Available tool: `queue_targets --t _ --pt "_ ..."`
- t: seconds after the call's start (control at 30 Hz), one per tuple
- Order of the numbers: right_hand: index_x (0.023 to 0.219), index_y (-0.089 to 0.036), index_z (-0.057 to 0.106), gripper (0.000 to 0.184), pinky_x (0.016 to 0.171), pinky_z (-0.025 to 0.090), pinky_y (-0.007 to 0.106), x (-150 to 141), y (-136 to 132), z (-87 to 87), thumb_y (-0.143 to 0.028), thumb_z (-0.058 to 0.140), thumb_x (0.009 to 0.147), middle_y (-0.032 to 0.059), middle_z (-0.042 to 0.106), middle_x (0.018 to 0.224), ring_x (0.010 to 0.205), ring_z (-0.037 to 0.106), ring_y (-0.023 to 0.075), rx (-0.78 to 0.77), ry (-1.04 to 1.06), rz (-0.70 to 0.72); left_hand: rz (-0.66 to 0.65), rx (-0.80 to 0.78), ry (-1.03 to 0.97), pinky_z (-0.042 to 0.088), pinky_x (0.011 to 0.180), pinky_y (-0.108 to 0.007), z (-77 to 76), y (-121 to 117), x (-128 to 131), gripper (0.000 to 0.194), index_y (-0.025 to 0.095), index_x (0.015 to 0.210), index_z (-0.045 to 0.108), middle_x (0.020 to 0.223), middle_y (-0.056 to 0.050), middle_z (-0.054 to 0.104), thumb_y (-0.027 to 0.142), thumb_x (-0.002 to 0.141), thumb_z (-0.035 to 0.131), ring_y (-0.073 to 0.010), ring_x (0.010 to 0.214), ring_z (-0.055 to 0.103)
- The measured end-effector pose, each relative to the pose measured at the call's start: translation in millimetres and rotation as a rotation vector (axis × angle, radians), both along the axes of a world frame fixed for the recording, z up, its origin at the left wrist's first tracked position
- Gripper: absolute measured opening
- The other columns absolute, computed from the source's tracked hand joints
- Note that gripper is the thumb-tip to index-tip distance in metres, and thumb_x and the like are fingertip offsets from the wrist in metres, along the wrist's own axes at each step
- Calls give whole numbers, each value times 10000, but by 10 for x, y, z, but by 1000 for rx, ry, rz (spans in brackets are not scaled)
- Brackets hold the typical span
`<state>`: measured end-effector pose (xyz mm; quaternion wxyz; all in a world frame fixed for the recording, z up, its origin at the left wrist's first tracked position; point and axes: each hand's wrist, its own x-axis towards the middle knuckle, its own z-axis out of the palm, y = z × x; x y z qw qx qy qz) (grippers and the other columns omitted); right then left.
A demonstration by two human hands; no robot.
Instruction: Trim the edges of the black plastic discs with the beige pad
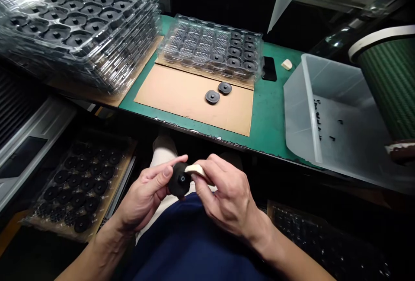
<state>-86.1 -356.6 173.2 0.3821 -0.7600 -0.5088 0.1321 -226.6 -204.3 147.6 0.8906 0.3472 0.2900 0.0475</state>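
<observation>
And here's the black disc (177, 183), up off the counter (269, 112) and held over the person's lap, its short central stub showing. The left hand (145, 196) has it pinched at the edge, thumb in front, fingers behind. In comes the right hand (225, 194), thumb and fingers closed on a cream pad (195, 169), and that pad is right up against the disc, just beside the stub!

Out to the counter: two loose discs (212, 97) lie near each other on a cardboard sheet (184, 93). Behind them, a clear tray (202, 49) carries discs in its right-hand columns, with one more alongside in the front row. Just right of it, a dark phone (269, 69), then a small cream block (287, 64), then a translucent bin (294, 112) with little black bits inside.

Over on the left, a tall stack of trays (119, 56), discs filling the top one. Down below, a lower tray (79, 181) holds yet more discs.
</observation>
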Motion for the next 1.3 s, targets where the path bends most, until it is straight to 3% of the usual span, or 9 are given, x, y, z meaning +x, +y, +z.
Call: queue_targets --t 0.17,0.33,0.4,0.6,0.87,1.0,1.1,1.2,1.3 --pt "1184 -172 685 233 733 401 363 103 56 41 -154 489 1059 86 638 968 826 541 203 89 -220 217 -160 -119 -61 604 841 -260 -42 -4 -22 370 205 1332 734 1193 -126 733 385 1041 593 -193 963 701" --pt "971 -165 651 164 642 363 323 65 105 -14 -222 522 1056 21 559 792 683 474 152 44 116 -5 185 -17 -58 547 1015 -224 -33 -29 3 390 301 1309 741 1192 -53 748 309 922 785 -170 1102 696" --pt "892 -177 625 203 595 332 311 39 106 -49 -242 519 1053 -9 511 729 621 430 134 -38 266 -12 215 28 -40 541 1011 -205 -39 -10 -7 443 311 1311 739 1164 -46 754 272 879 830 -168 1118 691" --pt "957 -154 668 219 707 388 333 48 99 -127 -215 488 1067 50 562 847 743 481 173 13 19 62 -107 25 43 632 839 -310 -105 104 -50 400 225 1324 733 1198 -112 714 421 977 707 -220 1036 665" --pt "1182 -181 714 251 735 433 347 109 106 -88 -222 485 1089 85 632 1022 851 533 205 105 -137 293 -248 -184 24 650 664 -384 -224 91 -59 479 80 1035 784 825 -126 701 501 1038 555 -226 698 698" --pt "1101 -171 715 202 801 438 369 106 132 -114 -226 524 1069 83 639 1021 895 547 216 118 -161 128 0 -204 -76 633 926 -353 -224 43 -22 287 188 1249 743 1156 -116 738 322 1011 657 -216 1008 724" --pt "889 -172 665 231 641 403 294 54 158 -100 -284 562 1063 10 570 775 699 494 151 -32 202 -73 210 -70 -146 544 1081 -296 -179 26 23 463 285 1340 695 1308 -62 699 139 907 769 -207 1226 657" --pt "807 -186 613 288 534 342 260 23 183 -66 -336 589 1050 -28 539 708 613 445 119 -144 506 -34 240 19 -181 553 1060 -282 -149 29 20 490 301 1314 712 1303 -52 702 111 871 796 -224 1238 654" --pt "829 -179 626 257 605 363 284 38 196 -79 -305 574 1047 -10 535 742 657 459 133 -63 349 -67 179 -2 -136 547 1055 -255 -162 59 -32 457 285 1342 707 1291 -59 705 177 904 785 -196 1189 669"
